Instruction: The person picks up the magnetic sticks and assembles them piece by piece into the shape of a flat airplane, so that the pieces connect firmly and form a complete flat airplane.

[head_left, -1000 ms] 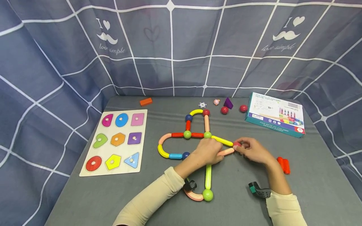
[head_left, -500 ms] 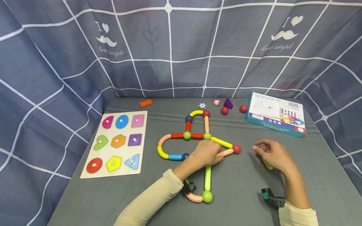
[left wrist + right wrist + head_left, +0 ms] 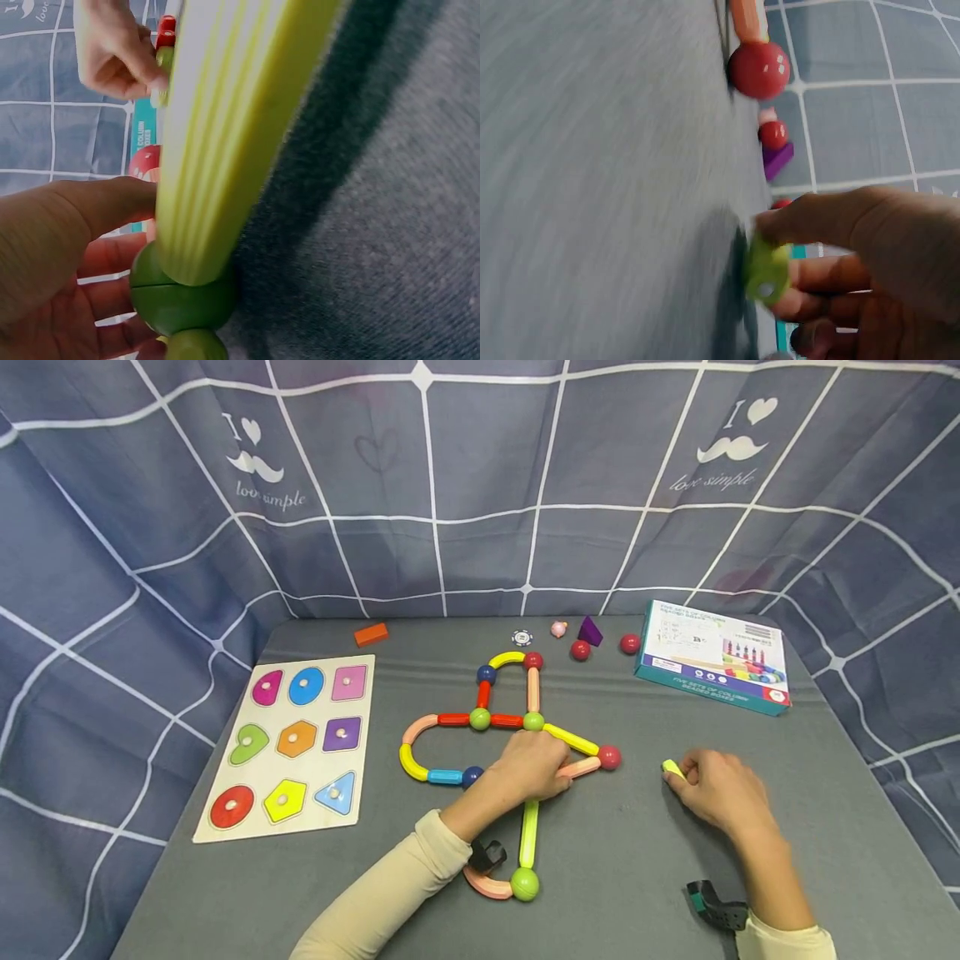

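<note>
In the head view my left hand (image 3: 525, 766) rests over the middle of a flat figure of magnetic rods and balls. The left wrist view shows its thumb and fingers around a green ball (image 3: 184, 292), joined to a long yellow-green rod (image 3: 225, 142). A pink rod (image 3: 581, 767) leads from beside that hand to a red ball (image 3: 609, 757), where a yellow rod (image 3: 572, 739) also meets. To the right, my right hand (image 3: 722, 789) pinches a short yellow-green rod (image 3: 767, 274) between thumb and fingers, apart from the figure. Its other end is hidden by the fingers.
A wooden shape puzzle board (image 3: 352, 810) lies at left. Along the back are an orange block (image 3: 371, 635), a poker chip (image 3: 522, 637), a purple block (image 3: 590, 631) and two loose red balls (image 3: 580, 650). A teal-edged box (image 3: 712, 656) lies back right.
My right hand has let go of the red ball, moved right and picked up a short yellow-green rod. The left hand has stayed over the figure. The head view has shifted slightly.
</note>
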A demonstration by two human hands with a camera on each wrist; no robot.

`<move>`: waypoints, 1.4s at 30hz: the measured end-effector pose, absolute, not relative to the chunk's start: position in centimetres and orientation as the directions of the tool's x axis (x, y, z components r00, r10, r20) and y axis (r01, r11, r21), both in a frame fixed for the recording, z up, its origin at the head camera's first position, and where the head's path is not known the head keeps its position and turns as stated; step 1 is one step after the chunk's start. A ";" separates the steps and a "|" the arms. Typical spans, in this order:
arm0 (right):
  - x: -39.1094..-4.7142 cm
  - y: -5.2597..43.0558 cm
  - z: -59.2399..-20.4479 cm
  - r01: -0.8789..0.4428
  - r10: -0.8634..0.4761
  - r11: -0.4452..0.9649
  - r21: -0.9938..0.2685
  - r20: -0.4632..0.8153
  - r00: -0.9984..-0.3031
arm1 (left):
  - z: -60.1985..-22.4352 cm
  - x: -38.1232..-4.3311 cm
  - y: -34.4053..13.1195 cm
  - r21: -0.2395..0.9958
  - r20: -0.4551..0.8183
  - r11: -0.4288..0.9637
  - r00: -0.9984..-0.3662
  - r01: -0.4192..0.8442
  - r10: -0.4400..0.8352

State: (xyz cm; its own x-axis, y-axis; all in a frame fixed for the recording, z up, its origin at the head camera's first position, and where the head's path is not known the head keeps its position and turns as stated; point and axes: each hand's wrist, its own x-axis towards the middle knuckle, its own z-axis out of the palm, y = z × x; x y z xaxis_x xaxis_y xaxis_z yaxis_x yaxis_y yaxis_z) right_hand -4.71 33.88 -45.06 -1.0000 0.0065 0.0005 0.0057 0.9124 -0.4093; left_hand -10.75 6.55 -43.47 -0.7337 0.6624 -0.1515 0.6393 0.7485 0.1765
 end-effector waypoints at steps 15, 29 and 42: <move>-9.1 29.8 -48.2 -0.003 -0.014 0.303 -0.953 -0.001 -1.000 | -42.8 -10.6 5.7 0.169 -0.199 0.766 -0.739 0.621 0.643; -7.2 31.7 -46.1 -0.028 0.091 0.726 -0.687 0.137 -0.986 | -42.6 -10.9 9.5 0.092 -0.014 0.697 -0.699 0.711 0.715; -3.1 35.3 -44.7 0.178 0.175 0.912 -0.369 -0.040 -0.984 | -43.1 -11.9 10.6 0.139 -0.101 0.679 -0.672 0.721 0.734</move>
